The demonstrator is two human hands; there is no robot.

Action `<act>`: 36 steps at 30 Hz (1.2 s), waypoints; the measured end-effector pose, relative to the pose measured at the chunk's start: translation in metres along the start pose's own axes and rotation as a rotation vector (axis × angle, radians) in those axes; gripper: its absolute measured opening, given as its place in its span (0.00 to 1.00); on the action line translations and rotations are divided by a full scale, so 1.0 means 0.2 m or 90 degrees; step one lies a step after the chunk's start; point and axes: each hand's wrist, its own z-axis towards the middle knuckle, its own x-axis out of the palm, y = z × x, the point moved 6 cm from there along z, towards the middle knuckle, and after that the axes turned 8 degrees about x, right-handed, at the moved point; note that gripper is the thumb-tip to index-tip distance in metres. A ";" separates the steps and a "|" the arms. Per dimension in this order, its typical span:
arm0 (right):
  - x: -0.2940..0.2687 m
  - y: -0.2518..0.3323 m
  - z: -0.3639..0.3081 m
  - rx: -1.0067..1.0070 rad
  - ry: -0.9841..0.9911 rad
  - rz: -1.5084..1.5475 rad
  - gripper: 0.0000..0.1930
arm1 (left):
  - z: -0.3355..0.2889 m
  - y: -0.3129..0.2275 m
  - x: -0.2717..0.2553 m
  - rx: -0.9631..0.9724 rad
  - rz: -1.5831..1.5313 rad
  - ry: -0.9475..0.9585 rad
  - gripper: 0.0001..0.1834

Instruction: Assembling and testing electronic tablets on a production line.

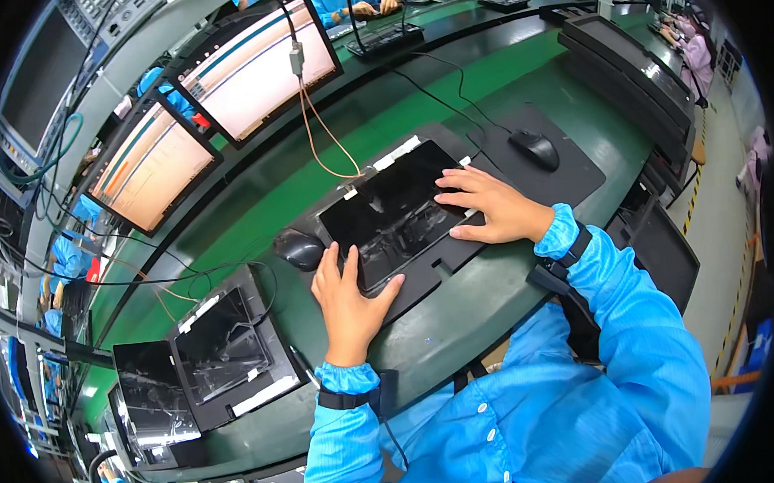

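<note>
A dark glossy tablet-like screen panel (400,208) lies in a black fixture (440,272) on the green bench in front of me. White tabs line its far edge, where thin orange cables (331,147) run up to a grey connector (297,59). My left hand (348,305) is at the panel's near left corner, fingers spread. My right hand (492,206) rests over the right end of the panel, fingers stretched out and apart. Neither hand holds anything. Just beyond my left fingertips sits a black mouse (299,248).
Two lit monitors (258,61) stand at the far left. A second fixture with a dark panel (223,345) and another panel (154,391) lie to the left. A second mouse (535,149) rests on a black mat (574,171). Black trays (630,80) are stacked at right.
</note>
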 end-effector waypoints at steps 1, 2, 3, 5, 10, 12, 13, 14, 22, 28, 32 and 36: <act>0.00 0.00 0.01 -0.007 -0.008 -0.014 0.29 | 0.01 0.00 -0.01 0.003 0.004 -0.005 0.41; -0.01 0.01 0.01 -0.005 -0.006 -0.014 0.29 | 0.01 0.00 -0.01 0.006 0.008 -0.010 0.41; -0.02 0.02 0.00 0.014 -0.001 -0.027 0.29 | 0.00 0.00 0.00 0.002 0.010 -0.015 0.40; -0.04 0.04 0.03 -0.007 -0.083 -0.074 0.25 | 0.01 0.01 0.01 0.009 0.010 -0.019 0.39; 0.02 0.14 0.39 -0.082 -0.091 -0.004 0.16 | -0.01 0.00 0.02 0.013 0.023 -0.015 0.39; 0.13 0.15 0.55 -0.087 -0.083 -0.007 0.14 | -0.01 0.00 0.02 0.021 0.021 -0.018 0.39; 0.19 0.12 0.61 -0.087 -0.086 -0.008 0.14 | -0.01 0.00 0.02 0.019 0.013 -0.021 0.39; 0.27 0.09 0.68 -0.055 -0.066 -0.033 0.14 | -0.01 0.00 0.02 0.014 0.008 -0.023 0.38; 0.39 0.02 0.78 -0.033 -0.071 -0.021 0.10 | 0.01 0.02 0.01 0.017 0.015 -0.031 0.36; 0.37 0.04 0.77 -0.036 -0.050 -0.045 0.08 | 0.00 0.02 0.02 0.043 0.003 -0.068 0.36; 0.37 0.07 0.75 -0.043 -0.056 -0.069 0.08 | -0.01 0.03 0.04 0.033 -0.008 -0.063 0.37; 0.36 0.06 0.74 -0.057 -0.072 -0.077 0.09 | 0.00 0.01 0.02 0.025 -0.014 -0.068 0.36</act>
